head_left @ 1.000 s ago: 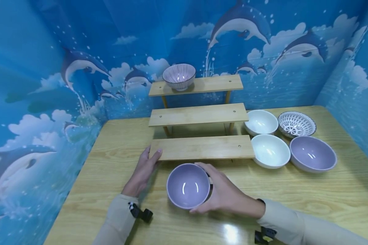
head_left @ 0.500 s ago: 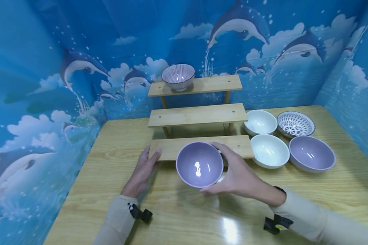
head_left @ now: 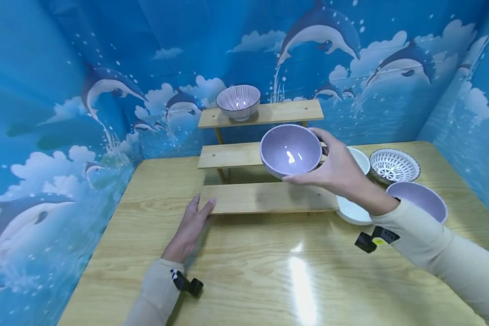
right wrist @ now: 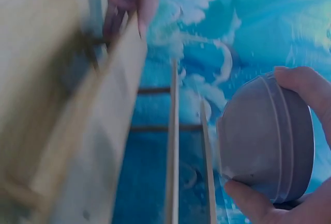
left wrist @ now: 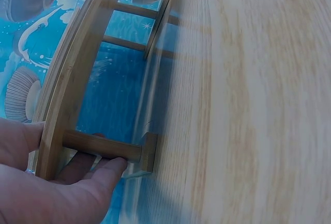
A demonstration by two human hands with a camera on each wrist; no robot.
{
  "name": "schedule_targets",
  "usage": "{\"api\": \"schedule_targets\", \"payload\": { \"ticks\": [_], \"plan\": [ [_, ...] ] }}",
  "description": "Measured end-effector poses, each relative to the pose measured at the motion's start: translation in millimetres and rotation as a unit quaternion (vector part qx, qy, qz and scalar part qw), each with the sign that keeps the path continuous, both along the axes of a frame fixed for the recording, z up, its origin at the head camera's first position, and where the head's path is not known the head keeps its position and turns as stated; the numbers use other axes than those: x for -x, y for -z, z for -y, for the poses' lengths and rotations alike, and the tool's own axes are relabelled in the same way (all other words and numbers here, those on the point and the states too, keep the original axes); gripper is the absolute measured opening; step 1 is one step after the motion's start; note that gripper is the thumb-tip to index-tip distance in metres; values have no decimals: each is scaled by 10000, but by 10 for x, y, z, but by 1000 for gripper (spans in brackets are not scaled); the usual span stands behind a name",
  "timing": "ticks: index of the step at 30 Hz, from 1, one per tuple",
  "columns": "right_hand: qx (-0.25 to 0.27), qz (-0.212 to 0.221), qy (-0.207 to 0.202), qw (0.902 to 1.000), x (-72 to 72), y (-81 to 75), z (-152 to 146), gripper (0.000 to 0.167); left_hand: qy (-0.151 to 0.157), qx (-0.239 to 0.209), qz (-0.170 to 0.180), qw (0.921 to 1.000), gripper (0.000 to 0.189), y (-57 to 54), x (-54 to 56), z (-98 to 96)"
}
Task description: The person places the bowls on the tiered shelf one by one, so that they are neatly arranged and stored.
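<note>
Currently, head view: right hand (head_left: 340, 172) pinches round lilac ceramic bowl (head_left: 291, 151) above three-tier pale-wood shelf (head_left: 244, 199).
Left wrist view: left hand (left wrist: 57, 195) grips shelf's lowest end, presumably steadying it.
Right wrist view: digits at bowl's rim and base, apparently for security.

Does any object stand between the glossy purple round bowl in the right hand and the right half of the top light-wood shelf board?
Nothing visible does: the way from the purple bowl in the right hand to that part of the top board looks open. The purple-striped round bowl stands on the board's left half.
</note>
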State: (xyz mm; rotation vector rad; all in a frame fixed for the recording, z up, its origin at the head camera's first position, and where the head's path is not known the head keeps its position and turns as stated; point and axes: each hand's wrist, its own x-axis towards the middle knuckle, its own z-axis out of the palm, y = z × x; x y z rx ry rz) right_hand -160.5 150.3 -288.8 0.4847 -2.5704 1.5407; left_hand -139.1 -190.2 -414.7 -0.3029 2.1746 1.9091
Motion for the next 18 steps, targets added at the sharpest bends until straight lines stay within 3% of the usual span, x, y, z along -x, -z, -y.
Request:
{"api": "schedule_targets", "payload": {
  "ticks": [9, 18],
  "plan": [
    [-129, 390, 617, 9973, 439, -243, -75, 114, 52, -203, -119, 9997, 77, 9, -7, 22],
    [-350, 510, 1001, 9931, 823, -328, -65, 117, 50, -223, -104, 9997, 72, -5, -2, -3]
  ]
}}
